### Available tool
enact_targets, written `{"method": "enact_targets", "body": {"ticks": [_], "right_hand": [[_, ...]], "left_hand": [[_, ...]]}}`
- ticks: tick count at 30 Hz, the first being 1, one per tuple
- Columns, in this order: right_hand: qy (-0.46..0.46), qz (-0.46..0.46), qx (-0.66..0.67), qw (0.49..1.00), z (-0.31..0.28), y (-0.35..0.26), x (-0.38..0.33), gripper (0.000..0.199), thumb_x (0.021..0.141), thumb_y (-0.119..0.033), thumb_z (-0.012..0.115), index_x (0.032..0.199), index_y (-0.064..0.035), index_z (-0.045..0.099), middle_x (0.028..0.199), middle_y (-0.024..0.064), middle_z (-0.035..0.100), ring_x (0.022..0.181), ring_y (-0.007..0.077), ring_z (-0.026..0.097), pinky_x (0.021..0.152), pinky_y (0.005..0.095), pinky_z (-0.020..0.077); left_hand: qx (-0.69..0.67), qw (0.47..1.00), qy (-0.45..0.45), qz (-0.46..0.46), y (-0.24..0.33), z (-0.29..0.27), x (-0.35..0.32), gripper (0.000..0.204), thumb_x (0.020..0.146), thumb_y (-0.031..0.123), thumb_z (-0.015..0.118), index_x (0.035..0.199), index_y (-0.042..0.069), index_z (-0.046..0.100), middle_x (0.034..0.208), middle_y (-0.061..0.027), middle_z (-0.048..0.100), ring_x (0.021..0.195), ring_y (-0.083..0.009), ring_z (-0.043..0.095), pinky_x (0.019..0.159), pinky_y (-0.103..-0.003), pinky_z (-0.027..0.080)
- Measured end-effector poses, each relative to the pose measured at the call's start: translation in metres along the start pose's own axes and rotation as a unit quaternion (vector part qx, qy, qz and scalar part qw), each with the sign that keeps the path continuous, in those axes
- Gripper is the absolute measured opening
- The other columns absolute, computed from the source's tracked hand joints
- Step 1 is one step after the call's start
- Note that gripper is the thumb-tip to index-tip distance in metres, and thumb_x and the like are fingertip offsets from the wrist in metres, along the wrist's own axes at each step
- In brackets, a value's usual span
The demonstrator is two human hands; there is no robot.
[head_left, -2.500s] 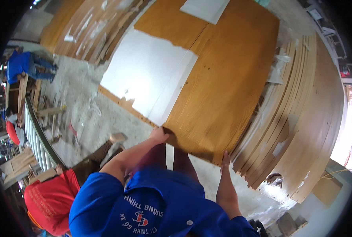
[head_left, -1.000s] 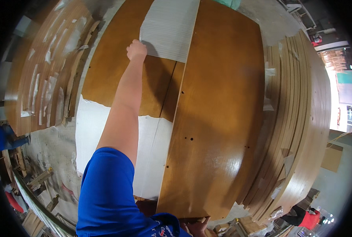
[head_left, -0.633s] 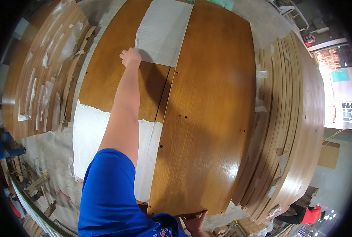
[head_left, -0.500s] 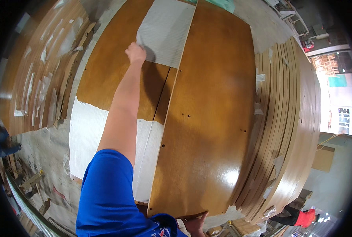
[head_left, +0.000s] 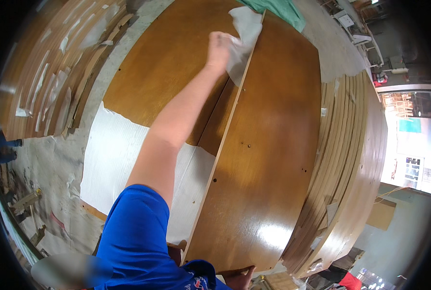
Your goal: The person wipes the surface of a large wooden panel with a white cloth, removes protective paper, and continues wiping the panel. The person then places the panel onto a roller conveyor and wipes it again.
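Partway, I'd say: left hand (head_left: 219, 50) gripped a small white sheet (head_left: 248, 28), crumpled up left of the brown panel (head_left: 268, 130)'s far end. Bigger white sheet (head_left: 111, 154) lay flat left of it, not gathered. Right hand (head_left: 241, 279) touched its near edge, couldn't tell the grip.

A glossy orange-brown wooden panel (head_left: 268, 159) stretches near to far at right, a thin white foam-like sheet (head_left: 247, 26) crumpled and lifted beside its far left edge
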State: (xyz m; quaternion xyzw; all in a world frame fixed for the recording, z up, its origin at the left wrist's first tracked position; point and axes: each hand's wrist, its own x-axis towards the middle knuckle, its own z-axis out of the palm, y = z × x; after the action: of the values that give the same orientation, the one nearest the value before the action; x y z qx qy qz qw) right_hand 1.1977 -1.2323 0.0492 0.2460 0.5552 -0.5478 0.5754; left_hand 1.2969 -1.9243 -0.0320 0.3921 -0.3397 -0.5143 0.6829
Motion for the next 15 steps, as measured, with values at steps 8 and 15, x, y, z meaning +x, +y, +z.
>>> {"method": "enact_targets", "body": {"ticks": [8, 15], "right_hand": [[-0.026, 0.0, 0.001, 1.0, 0.016, -0.01, -0.034, 0.081, 0.08, -0.072, 0.037, 0.141, -0.0183, 0.028, 0.145, 0.0058, 0.03, 0.132, 0.0273, 0.028, 0.108, 0.0525, 0.0166], [0.067, 0.068, 0.046, 0.994, 0.029, -0.005, -0.025, 0.059, 0.076, -0.072, 0.047, 0.102, -0.0213, 0.059, 0.093, -0.0026, 0.06, 0.084, 0.0161, 0.053, 0.07, 0.0329, 0.0416]], "left_hand": [[0.499, 0.787, -0.257, -0.255, 0.009, -0.071, -0.143, 0.036, 0.086, 0.021, 0.049, 0.112, -0.001, 0.038, 0.105, -0.0294, 0.058, 0.1, -0.0427, 0.056, 0.085, -0.048, 0.043], [0.727, 0.562, -0.224, -0.325, 0.128, -0.269, -0.291, 0.074, 0.078, 0.013, 0.061, 0.14, 0.017, 0.021, 0.106, -0.0197, 0.06, 0.098, -0.0325, 0.06, 0.083, -0.042, 0.048]]}}
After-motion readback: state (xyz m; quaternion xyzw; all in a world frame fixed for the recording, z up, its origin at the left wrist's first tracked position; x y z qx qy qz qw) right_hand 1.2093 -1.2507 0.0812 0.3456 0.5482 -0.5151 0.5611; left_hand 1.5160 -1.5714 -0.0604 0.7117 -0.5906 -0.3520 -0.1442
